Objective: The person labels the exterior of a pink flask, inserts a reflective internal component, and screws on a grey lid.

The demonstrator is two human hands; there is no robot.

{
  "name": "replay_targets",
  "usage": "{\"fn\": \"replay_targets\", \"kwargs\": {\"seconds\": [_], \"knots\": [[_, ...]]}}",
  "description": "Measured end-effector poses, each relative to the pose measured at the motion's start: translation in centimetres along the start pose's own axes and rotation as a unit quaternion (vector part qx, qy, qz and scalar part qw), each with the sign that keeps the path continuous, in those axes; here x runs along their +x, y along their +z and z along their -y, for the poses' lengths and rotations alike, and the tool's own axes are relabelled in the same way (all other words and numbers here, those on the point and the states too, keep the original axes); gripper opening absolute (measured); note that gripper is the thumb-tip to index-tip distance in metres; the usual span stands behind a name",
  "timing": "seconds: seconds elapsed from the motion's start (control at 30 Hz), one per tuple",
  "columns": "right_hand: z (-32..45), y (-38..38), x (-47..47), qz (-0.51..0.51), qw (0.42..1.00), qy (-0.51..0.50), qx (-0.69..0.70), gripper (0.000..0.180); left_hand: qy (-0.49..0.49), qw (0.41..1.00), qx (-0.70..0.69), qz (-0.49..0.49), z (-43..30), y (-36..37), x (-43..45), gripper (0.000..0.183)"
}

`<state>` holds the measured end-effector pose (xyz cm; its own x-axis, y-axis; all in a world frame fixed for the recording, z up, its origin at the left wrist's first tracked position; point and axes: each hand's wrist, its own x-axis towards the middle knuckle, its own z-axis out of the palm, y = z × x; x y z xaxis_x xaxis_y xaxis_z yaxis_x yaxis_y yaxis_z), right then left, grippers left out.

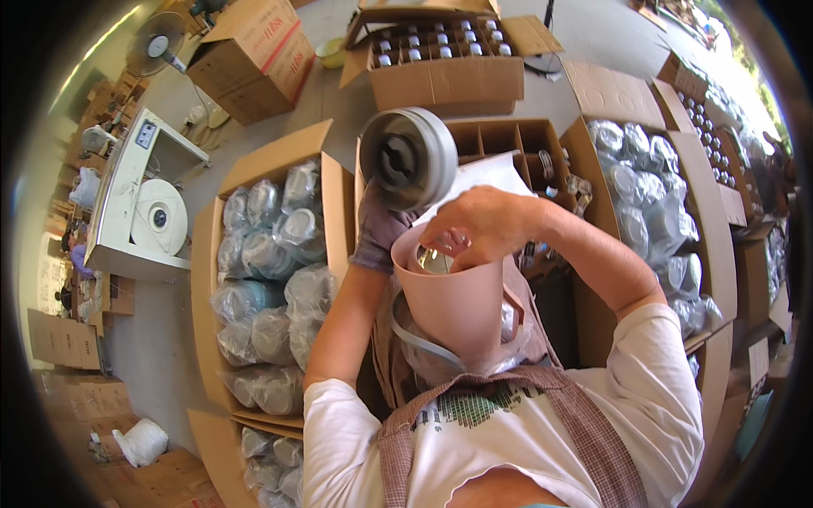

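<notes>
My left hand (381, 228), in a dark glove, grips a grey cylindrical vessel part (438, 152) from below. Its round end, with a black slotted centre, faces up toward me. Between my arms stands a pink jug (451, 305) with a handle, its lower part in clear plastic wrap (425, 362). My bare right hand (486, 222) reaches over the jug's mouth, fingers curled down inside the rim. A shiny liner (435, 261) shows within. The fingertips are partly hidden, so whether they hold anything is unclear. A grey curved strip (425, 343) runs beside the jug.
Left stands a carton (209, 254) of plastic-wrapped vessels (263, 254); another such carton (705, 254) is at right. Ahead are a divided carton (502, 136) under white paper (489, 181) and a carton (444, 82) of capped bottles. Farther off are a white machine (120, 209) and a fan (155, 44).
</notes>
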<state>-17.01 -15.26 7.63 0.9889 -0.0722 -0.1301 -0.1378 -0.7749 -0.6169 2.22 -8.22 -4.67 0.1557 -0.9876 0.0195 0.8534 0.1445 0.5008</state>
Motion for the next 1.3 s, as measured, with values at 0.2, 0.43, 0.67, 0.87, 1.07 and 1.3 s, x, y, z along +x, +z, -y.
{"fn": "replay_targets", "kwargs": {"seconds": [0.2,0.43,0.67,0.87,1.07,1.3], "knots": [[0.9,-1.5,0.7,-0.355,0.925,0.057,-0.123,0.072,0.14,0.945,0.255,-0.148,-3.2,6.6,-0.3,0.041],[-1.1,-1.5,4.0,-0.393,0.9,0.07,-0.173,0.09,0.204,0.949,0.231,-0.072,-4.8,9.1,-1.1,0.037],[-2.7,-3.4,6.0,-0.288,0.78,-0.056,0.553,0.062,0.336,0.832,0.436,0.064,-5.6,9.5,-0.9,0.051],[-0.9,-1.6,4.5,-0.474,0.877,-0.08,-0.018,0.076,0.125,0.949,0.289,0.022,-6.7,10.5,-1.9,0.06],[-0.1,-1.9,3.2,-0.452,0.89,0.007,-0.052,0.093,0.21,0.922,0.324,-0.007,-6.0,12.2,-2.4,0.051],[-0.7,-1.7,5.4,-0.341,0.689,-0.071,0.636,0.056,0.497,0.369,0.772,0.142,-4.7,13.7,-1.4,0.081]]}}
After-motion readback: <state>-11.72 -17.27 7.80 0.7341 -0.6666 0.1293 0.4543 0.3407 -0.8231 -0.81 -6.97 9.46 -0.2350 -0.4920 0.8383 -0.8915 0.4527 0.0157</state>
